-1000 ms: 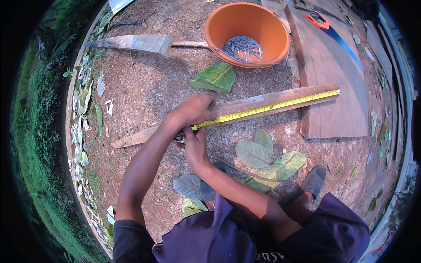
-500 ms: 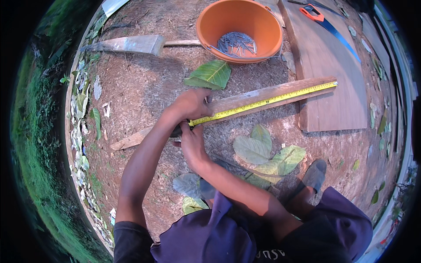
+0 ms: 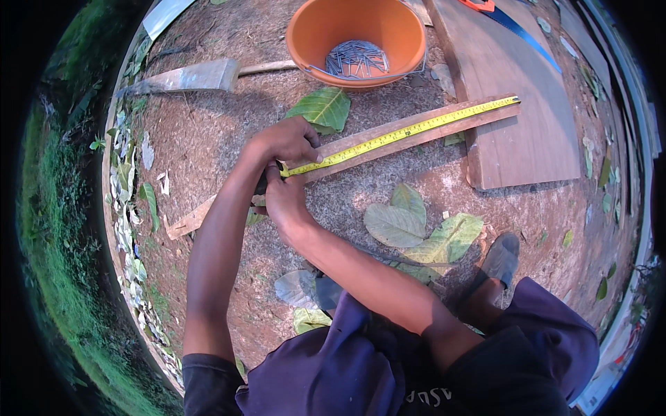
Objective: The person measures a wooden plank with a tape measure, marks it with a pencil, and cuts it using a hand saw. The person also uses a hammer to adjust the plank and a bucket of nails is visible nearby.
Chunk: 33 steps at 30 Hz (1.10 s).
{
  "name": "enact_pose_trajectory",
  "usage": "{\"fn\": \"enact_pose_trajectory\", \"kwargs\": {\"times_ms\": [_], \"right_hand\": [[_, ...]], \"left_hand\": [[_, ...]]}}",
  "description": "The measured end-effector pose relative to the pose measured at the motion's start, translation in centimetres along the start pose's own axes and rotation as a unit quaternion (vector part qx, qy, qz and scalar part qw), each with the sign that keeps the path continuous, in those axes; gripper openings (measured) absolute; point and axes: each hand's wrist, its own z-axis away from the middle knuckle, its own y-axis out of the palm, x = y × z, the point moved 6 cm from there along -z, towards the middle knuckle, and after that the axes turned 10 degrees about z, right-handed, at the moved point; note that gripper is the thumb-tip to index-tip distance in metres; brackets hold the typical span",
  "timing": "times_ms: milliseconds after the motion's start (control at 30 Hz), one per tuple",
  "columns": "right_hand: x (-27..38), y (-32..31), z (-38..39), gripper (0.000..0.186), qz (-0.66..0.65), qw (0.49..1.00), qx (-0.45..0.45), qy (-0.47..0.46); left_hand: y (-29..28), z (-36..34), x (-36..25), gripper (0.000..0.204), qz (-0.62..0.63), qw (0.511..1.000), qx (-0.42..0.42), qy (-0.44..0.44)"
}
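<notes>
A long wooden slat (image 3: 374, 144) lies diagonally, its right end over a broad board (image 3: 520, 149). A yellow tape measure blade (image 3: 409, 132) is stretched along it to that end. My left hand (image 3: 288, 142) is closed on the slat at the left end of the blade, its thumb by the tape. Just below it, my right hand (image 3: 283, 201) is closed on the dark tape case (image 3: 262, 182), which is mostly hidden behind fingers and forearm. The slat's pointed left part (image 3: 184, 224) shows beyond my left forearm.
An orange bucket (image 3: 302, 38) holding several nails stands beyond the slat. A blue-bladed saw (image 3: 520, 33) lies on the board. A piece of timber (image 3: 194, 76) lies at upper left, beside large leaves (image 3: 392, 225) and a leaf-strewn edge with greenery. My sandaled foot (image 3: 499, 260) shows lower right.
The whole scene has shifted up and left in view. Both hands, slat and tape have moved up-left, and more of the slat's top face shows beside the tape. Both grips remain.
</notes>
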Motion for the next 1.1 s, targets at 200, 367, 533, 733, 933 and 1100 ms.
{"fn": "enact_pose_trajectory", "kwargs": {"times_ms": [200,367,533,733,933,1100], "right_hand": [[-0.4,0.0,-0.1,0.047,-0.011,1.000,-0.009,-0.014],[-0.8,0.0,-0.2,0.048,-0.001,1.000,-0.009,-0.017],[-1.2,-0.1,-0.4,0.048,-0.001,1.000,0.000,-0.008],[-1.4,-0.2,-0.6,0.048,-0.006,1.000,-0.002,-0.013],[-0.9,-0.3,0.2,0.050,-0.008,1.000,-0.013,-0.017],[-1.3,-0.4,0.1,0.056,-0.028,0.999,-0.025,-0.013]], "left_hand": [[-0.1,0.4,-0.4,0.047,0.001,1.000,-0.023,0.004],[0.0,0.3,0.0,0.048,0.004,1.000,-0.021,0.005],[0.2,0.1,0.0,0.046,0.014,1.000,-0.015,0.010],[0.1,0.4,-0.2,0.047,0.015,1.000,-0.017,0.006],[0.1,0.0,0.2,0.050,0.011,1.000,-0.010,0.012],[0.1,-0.4,1.0,0.052,0.038,0.999,0.009,0.017]]}}
